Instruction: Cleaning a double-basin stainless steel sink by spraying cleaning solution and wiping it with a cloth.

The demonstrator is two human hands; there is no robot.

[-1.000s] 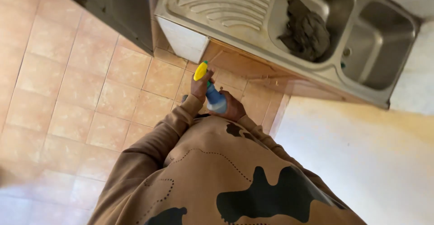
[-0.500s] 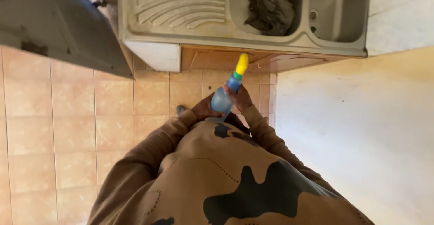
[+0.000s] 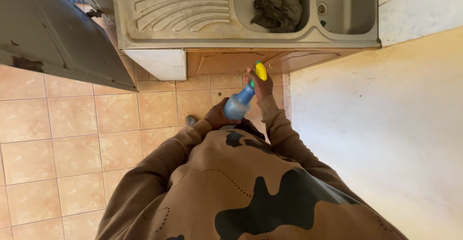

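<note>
head view: the steel sink unit (image 3: 183, 37) runs along the top from 11 to 1 o'clock, its front edge overhanging a pale cabinet end and a brown wooden panel (image 3: 226, 62) just below. the ribbed drainboard lies at 11 o'clock, a basin with a dark crumpled cloth (image 3: 276, 4) at 12, and a second basin with a drain at 1 o'clock. a dark grey slab (image 3: 53, 37) slants from the top left corner towards 10 o'clock, its lower edge hanging over the tiled floor (image 3: 72, 138). the tiles give wide open room from 9 down to 7 o'clock. a cream wall (image 3: 386, 134) fills the side from 2 to 5 o'clock and meets the floor in a line close beside the right sleeve, so room is tight there. the person's brown patterned top fills 6 o'clock. the blue spray bottle (image 3: 239, 104) tilts just above centre, body low and yellow nozzle pointing towards 12 o'clock, near the wooden panel's lower edge. the left hand (image 3: 218, 117) is curled closed around the bottle's round body from the 9 o'clock side. the right hand (image 3: 260, 83) is wrapped closed around the neck just under the yellow trigger head (image 3: 261, 70), fingers bent over it.
</note>
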